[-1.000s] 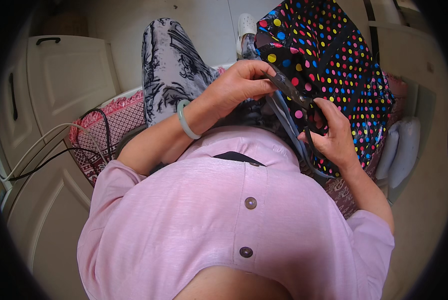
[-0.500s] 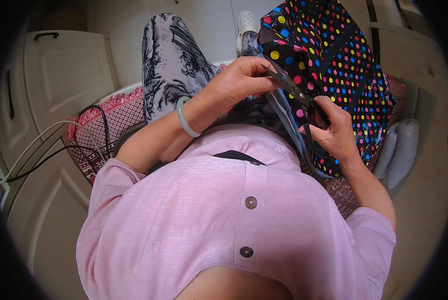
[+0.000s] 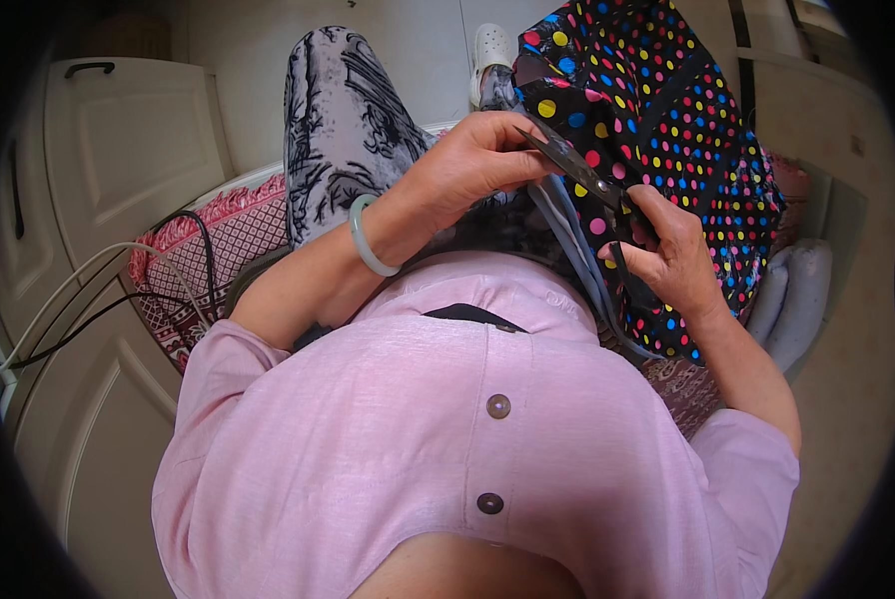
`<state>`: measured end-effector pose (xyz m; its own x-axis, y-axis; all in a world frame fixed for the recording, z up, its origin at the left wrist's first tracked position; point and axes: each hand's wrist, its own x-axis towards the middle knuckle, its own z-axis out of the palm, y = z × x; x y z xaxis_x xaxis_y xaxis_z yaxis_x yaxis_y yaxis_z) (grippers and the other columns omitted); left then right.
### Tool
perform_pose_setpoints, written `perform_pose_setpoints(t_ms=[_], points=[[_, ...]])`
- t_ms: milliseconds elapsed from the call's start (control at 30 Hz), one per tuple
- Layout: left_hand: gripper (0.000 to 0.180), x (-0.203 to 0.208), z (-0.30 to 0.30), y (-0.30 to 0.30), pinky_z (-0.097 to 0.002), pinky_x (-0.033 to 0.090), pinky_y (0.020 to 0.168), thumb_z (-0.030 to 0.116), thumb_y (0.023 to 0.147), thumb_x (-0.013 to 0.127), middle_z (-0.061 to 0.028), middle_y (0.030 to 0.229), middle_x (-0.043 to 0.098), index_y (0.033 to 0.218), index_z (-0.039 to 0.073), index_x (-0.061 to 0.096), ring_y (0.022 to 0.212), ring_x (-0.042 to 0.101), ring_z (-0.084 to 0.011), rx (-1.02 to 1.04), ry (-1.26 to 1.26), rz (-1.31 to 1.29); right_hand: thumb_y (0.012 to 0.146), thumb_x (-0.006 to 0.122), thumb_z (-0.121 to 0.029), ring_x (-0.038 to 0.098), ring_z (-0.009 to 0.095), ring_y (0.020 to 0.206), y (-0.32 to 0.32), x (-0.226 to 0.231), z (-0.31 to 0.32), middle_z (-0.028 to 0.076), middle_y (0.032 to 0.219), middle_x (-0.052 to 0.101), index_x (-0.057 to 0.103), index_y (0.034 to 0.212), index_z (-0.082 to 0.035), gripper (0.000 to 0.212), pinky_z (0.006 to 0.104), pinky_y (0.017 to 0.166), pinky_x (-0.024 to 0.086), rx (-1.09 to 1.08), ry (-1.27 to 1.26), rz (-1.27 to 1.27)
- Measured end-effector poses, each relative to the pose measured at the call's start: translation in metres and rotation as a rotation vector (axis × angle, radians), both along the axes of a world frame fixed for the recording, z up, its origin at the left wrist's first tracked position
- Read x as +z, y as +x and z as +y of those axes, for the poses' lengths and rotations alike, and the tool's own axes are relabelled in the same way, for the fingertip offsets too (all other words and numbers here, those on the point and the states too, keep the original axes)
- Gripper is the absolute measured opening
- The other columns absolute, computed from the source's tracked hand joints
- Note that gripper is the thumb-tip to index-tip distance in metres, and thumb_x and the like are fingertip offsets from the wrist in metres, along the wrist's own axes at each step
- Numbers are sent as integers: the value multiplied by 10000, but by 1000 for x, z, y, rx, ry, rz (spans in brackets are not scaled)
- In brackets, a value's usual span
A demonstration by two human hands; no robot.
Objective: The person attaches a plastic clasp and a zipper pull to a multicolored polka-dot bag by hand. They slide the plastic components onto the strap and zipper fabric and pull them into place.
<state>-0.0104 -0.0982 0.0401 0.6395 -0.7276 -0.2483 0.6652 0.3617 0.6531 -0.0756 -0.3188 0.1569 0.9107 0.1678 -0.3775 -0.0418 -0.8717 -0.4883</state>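
Note:
My right hand [image 3: 672, 250] is closed round the handles of dark metal scissors [image 3: 577, 168], its thumb and fingers in the loops. The blades reach up and left to the fingertips of my left hand [image 3: 482, 155], which is closed in a pinch beside the tips. What the left fingers pinch is hidden. A black bag-like cloth [image 3: 712, 130] with bright polka dots spreads over my right side, below and beyond the scissors. A grey-blue strip [image 3: 567, 225] runs down from under my left fingers along the cloth's near edge. A pale green bangle [image 3: 364, 238] circles my left wrist.
I sit on a red patterned cover [image 3: 243, 225]. White and black cables [image 3: 98, 265] loop at my left, by cream cabinets [image 3: 133, 135]. A white clog [image 3: 490, 50] is on my foot ahead. Grey padded rolls [image 3: 797, 295] lie at the right.
My right hand has shifted slightly to the right with the scissors, and their handles sit at a slightly different angle. My left hand stays nearly in place.

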Motion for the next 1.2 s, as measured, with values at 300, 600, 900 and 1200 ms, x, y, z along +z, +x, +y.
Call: perform_pose_setpoints(t_ms=[300, 600, 900, 1200], points=[[170, -2, 0, -1, -169, 373, 566, 131, 866, 664, -9, 851, 648, 1001, 28, 670, 675, 493, -29, 2, 13, -36, 710, 783, -379, 470, 216, 522, 3, 5, -2, 88, 627, 457, 529, 936, -24, 491, 333, 500, 393, 96, -87, -31], [153, 1, 1, 1, -158, 359, 530, 134, 869, 656, 7, 775, 610, 973, 23, 664, 618, 483, -29, 7, 56, -62, 737, 780, -308, 496, 222, 520, 24, 9, -6, 124, 612, 444, 511, 884, -35, 410, 324, 505, 392, 160, -109, -102], [158, 0, 4, 2, -148, 348, 520, 168, 877, 664, 17, 744, 584, 928, 19, 654, 588, 449, -20, -16, 35, -44, 822, 738, -251, 444, 39, 624, 49, 14, 9, -39, 688, 482, 554, 917, 8, 331, 220, 521, 345, -210, 343, 169], [135, -5, 1, 0, -144, 368, 541, 136, 883, 647, 25, 785, 581, 950, 19, 649, 623, 456, -19, -36, -34, -39, 675, 821, -294, 492, 165, 626, -18, 11, -2, 62, 722, 511, 578, 990, -1, 494, 301, 562, 406, -92, 43, -4]])
